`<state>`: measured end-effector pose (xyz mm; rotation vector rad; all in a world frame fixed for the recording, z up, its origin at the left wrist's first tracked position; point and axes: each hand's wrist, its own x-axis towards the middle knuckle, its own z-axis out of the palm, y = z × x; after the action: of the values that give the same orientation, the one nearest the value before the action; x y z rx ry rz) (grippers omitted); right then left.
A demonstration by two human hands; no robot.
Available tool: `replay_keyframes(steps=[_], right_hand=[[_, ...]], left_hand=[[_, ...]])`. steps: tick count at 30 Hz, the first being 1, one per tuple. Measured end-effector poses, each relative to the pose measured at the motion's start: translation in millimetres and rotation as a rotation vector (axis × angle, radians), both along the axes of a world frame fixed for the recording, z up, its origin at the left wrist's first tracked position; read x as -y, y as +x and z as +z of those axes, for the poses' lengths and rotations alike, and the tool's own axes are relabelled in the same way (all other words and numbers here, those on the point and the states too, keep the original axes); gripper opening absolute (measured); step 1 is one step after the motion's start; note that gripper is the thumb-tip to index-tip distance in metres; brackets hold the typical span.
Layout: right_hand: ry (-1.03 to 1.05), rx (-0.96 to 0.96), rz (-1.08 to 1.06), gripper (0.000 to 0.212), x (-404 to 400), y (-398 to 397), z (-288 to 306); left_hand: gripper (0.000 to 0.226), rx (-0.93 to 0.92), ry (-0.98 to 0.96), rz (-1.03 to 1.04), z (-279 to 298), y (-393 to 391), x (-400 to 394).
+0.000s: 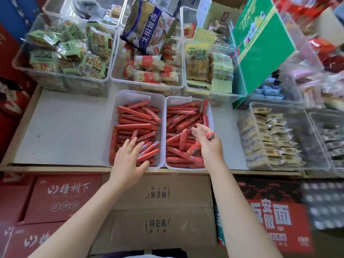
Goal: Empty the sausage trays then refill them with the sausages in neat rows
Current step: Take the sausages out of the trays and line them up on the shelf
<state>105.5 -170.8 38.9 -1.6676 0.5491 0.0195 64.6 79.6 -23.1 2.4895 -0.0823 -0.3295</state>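
Two white sausage trays sit side by side at the front of the surface (pixel 61 127), their long walls touching. The left tray (pixel 119 101) holds red sausages (pixel 134 125), some lying crosswise, others slanted over them. The right tray (pixel 210 110) is a looser jumble, sticks pointing every way. Neither is emptied yet; we judge the task barely begun.

Our left hand (pixel 128 157) lies over the near end of the left tray, fingers nearly straight and spread on the sausages, gripping nothing. Our right hand (pixel 208 140) is over the right tray, fingers curled round a small bunch of sausages (pixel 193 148), one end poking out past the knuckles.

Risks, as we judge them: the wrappers look slick, so a loose bunch could slide out of the right hand and drop past the front edge onto the cartons (pixel 160 192) below. The trays sit right at that edge; a hard pull toward us could tip one off.

Room: bare surface left of the trays is the wide open patch for unloading. To the right, a narrower strip before a clear bin of wrapped snacks (pixel 270 136). Behind, clear bins (pixel 145 71) crowd close, and a green box (pixel 260 43) leans over the back right.
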Motion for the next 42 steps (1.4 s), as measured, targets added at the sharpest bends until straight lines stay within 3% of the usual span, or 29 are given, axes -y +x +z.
replay_keyframes(steps=[2, 4, 6, 9, 17, 23, 26, 29, 32, 36, 38, 42], right_hand=[[0.380, 0.040, -0.136, 0.032, -1.9, -4.0, 14.8], [0.626, 0.002, -0.167, 0.040, -6.5, -8.5, 26.6], [0.730, -0.044, -0.134, 0.049, -14.6, -12.7, 30.7], [0.753, -0.083, -0.084, 0.056, -26.2, -15.7, 27.4], [0.461, -0.206, 0.159, 0.073, -50.6, -10.4, 6.2], [0.136, -0.212, 0.493, 0.064, -134.9, -6.2, -22.6], [-0.442, -0.108, 0.678, 0.047, -149.5, -8.2, -68.7], [-0.925, 0.002, 0.803, 0.035, -155.4, -29.9, -100.5], [-1.068, 0.069, 0.776, 0.033, -160.3, -38.1, -108.7], [-1.070, 0.042, 0.790, 0.033, -162.5, -36.0, -109.9], [-1.081, 0.036, 0.798, 0.036, -163.7, -36.5, -109.3], [-1.026, 0.013, 0.819, 0.035, -166.2, -35.4, -104.1]], left_hand=[[0.049, -0.081, -0.315, 0.098, 20.1, -0.2, 16.2], [0.031, -0.262, -0.628, 0.218, 43.3, 1.8, 33.1], [0.024, -0.444, -0.890, 0.274, 61.3, 5.3, 44.8], [0.027, -0.583, -0.973, 0.145, 77.1, 6.6, 53.3], [0.024, -0.532, -0.829, 0.017, 80.0, 1.7, 32.1], [0.018, -0.139, -0.672, 0.251, 51.3, 5.5, -32.8], [0.024, 0.131, -0.425, 0.432, 18.5, 13.9, -103.5], [0.024, 0.294, 0.040, 0.347, -17.7, 22.3, -157.4], [0.027, 0.197, 0.249, 0.192, -52.1, 26.3, -171.1], [0.049, -0.162, 0.390, -0.048, -79.2, 5.3, -165.6], [0.059, -0.251, 0.385, -0.052, -83.2, -9.9, -161.6], [0.059, -0.232, 0.308, 0.062, -66.4, -23.9, -153.9]])
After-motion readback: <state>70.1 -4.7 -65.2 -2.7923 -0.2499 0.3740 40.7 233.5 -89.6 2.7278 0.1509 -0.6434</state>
